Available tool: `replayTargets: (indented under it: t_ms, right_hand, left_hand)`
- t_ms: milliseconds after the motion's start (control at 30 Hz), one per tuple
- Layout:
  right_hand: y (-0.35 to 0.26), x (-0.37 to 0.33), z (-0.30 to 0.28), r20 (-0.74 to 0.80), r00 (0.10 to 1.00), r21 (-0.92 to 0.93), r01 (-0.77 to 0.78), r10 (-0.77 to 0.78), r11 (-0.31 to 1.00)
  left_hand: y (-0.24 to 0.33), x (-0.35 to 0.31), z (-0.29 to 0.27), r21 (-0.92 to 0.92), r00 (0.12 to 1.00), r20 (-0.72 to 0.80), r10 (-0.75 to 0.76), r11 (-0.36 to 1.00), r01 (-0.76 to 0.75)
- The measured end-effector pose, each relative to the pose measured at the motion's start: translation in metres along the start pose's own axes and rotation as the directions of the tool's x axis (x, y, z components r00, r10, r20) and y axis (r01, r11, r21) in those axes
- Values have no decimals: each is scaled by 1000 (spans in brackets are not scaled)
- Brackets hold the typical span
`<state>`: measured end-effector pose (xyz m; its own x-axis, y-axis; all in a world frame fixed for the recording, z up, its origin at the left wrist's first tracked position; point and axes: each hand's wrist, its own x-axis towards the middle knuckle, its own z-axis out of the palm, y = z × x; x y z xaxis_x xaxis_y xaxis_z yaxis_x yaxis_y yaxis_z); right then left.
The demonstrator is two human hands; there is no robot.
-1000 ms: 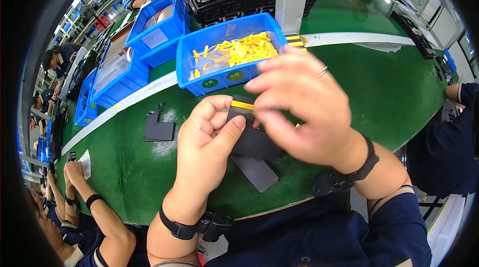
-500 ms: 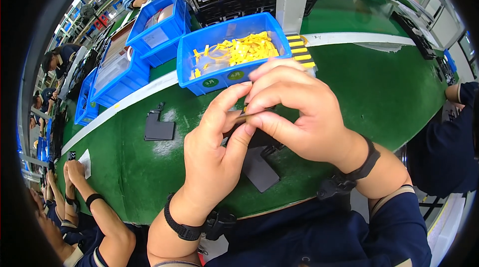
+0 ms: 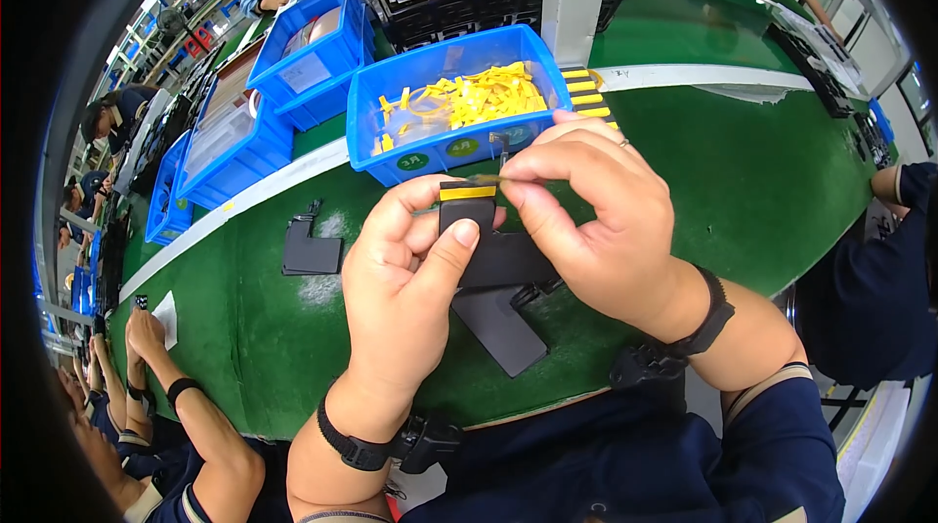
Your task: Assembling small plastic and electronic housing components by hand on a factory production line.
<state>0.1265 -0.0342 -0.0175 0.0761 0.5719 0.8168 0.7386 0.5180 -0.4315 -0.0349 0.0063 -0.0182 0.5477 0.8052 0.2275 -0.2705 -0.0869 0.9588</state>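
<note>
Over a green work mat point(image 3: 743, 181) on a factory line, left hand point(image 3: 410, 269) gripping a black plastic part point(image 3: 493, 249), right hand point(image 3: 596, 220) pinching a yellow strip point(image 3: 467, 192) at its top edge, before a blue bin point(image 3: 391, 147) of yellow strips.

Bright, even overhead lighting; soft shadows beneath both hands on the green desk point(image 3: 762, 181). Focus sharp at centre. Strong fisheye bending towards the black rim; far left edge smeared.

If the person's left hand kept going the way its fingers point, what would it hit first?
Probably the blue plastic bin of yellow strips beyond the black flat part held by the left hand; depth is unclear.
</note>
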Motion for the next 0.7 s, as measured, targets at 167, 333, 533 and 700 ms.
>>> replayTargets:
  t_ms: [167,333,533,700]
  right_hand:
    - [3,0,1,29,997,98,-78,75,992]
    - [3,-1,5,72,988,153,-143,133,978]
    - [-2,-1,5,90,991,-5,102,-101,995]
    - [11,7,0,102,989,-320,-68,106,945]
  left_hand:
    - [-1,1,0,-76,999,-16,-30,997,29]
    - [-2,-1,2,34,998,-63,-12,999,14]
    - [-4,0,3,529,980,-79,185,841,-116]
    - [3,5,-9,74,994,-111,-24,997,32]
